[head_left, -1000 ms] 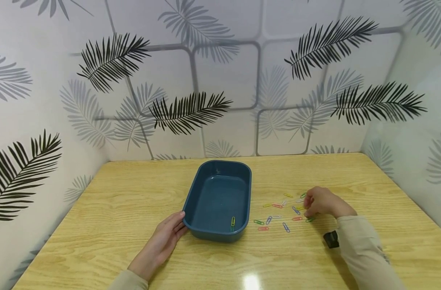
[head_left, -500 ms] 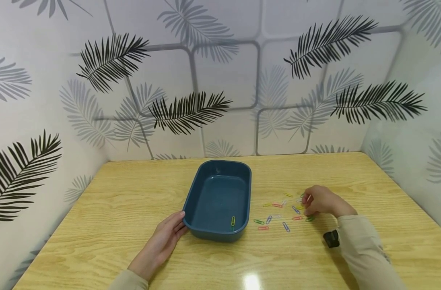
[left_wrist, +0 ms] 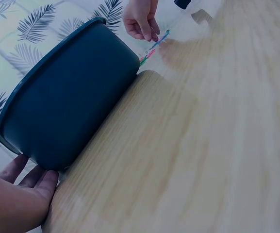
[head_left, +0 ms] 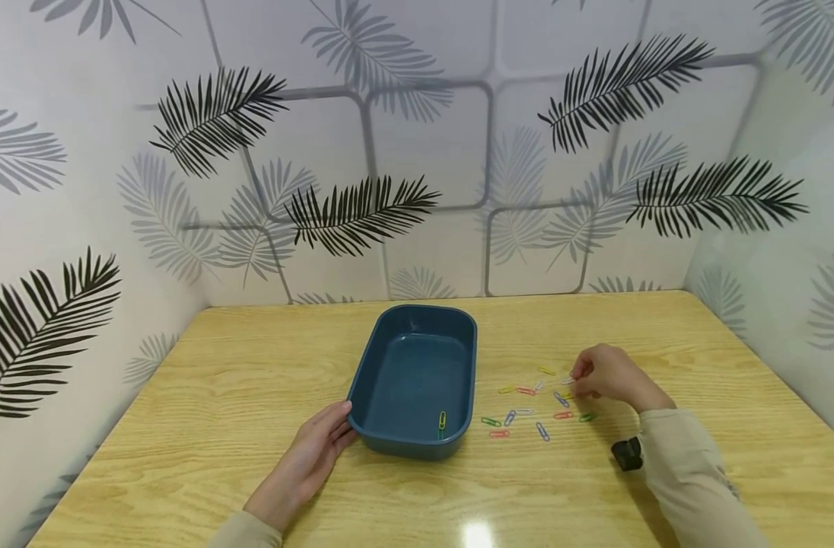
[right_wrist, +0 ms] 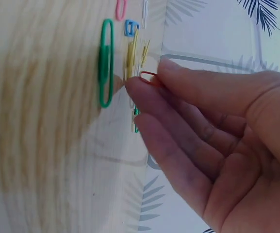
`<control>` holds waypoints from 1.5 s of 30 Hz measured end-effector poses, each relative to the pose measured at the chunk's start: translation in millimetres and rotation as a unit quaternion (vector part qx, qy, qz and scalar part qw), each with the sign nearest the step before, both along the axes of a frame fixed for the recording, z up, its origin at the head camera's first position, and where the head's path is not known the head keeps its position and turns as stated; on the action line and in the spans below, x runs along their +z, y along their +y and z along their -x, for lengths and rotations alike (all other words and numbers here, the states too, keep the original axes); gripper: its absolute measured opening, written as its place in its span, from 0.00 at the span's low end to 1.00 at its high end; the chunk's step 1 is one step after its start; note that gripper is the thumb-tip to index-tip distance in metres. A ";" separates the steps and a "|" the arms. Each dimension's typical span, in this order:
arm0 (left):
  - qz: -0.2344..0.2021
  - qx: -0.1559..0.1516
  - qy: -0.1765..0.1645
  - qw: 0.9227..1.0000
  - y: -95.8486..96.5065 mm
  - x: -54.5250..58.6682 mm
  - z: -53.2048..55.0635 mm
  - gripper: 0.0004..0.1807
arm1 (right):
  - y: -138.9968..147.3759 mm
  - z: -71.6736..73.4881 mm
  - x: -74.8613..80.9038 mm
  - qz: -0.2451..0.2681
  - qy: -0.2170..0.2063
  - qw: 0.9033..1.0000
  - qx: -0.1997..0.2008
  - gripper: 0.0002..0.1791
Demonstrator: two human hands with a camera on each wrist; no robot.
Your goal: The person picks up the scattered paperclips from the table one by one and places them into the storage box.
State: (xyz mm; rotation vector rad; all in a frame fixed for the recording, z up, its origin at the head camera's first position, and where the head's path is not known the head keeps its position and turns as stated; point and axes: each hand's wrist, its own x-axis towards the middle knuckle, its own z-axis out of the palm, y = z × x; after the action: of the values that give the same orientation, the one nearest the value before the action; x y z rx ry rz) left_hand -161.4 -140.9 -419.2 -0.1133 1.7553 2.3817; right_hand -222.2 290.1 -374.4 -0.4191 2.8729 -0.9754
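A dark blue plastic bin (head_left: 417, 450) stands mid-table. My left hand (head_left: 313, 450) holds its near left corner, thumb at the rim and fingers against the outer wall, as the left wrist view shows. Inside, a yellow paper clip (head_left: 442, 420) lies at the near end. My right hand (head_left: 612, 377) is over the right side of the scattered paper clips. In the right wrist view, a red paper clip (right_wrist: 149, 77) is pinched between its thumb and fingers. A green paper clip (right_wrist: 107, 63) lies on the table close by, beside a yellow clip (right_wrist: 131, 56).
Several paper clips in blue, red, white, green and yellow, among them a blue clip (head_left: 542, 431), lie between the bin and my right hand. A black object (head_left: 626, 454) shows by the right sleeve. Patterned wall panels (head_left: 431, 259) close off the table's (head_left: 273, 342) back and sides.
My right hand has lifted slightly and drawn back from the green clip, which now shows more fully. The left hand and the bin have stayed in place.
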 end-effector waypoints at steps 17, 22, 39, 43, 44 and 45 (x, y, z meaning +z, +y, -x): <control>-0.006 -0.002 0.005 1.000 2.3 0.8 1.7 0.26 | -9.2 -2.0 3.5 0.082 0.005 0.996 -0.042 0.08; -0.001 -0.002 0.003 1.000 2.1 0.2 0.8 0.26 | -12.2 -1.9 4.1 0.082 0.010 0.996 -0.039 0.10; -0.004 0.003 0.003 1.000 0.9 0.5 -0.4 0.26 | -30.2 -1.1 1.4 0.099 0.033 0.994 -0.035 0.08; -0.006 0.006 0.003 1.000 1.3 0.7 -0.4 0.25 | -33.9 -1.9 4.2 0.093 0.041 0.994 -0.031 0.08; -0.006 0.006 0.003 1.000 1.5 0.7 -0.4 0.25 | -34.8 -1.6 4.9 0.091 0.044 0.994 -0.030 0.09; -0.005 0.006 0.003 1.000 1.7 0.7 -0.4 0.25 | -35.9 -1.3 5.7 0.089 0.047 0.995 -0.029 0.09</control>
State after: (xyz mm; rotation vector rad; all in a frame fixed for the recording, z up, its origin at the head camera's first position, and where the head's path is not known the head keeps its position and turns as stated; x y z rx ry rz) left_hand -161.1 -139.2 -418.5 -0.1174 1.7489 2.4025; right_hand -220.8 254.2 -368.7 -0.4057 2.9068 -1.2602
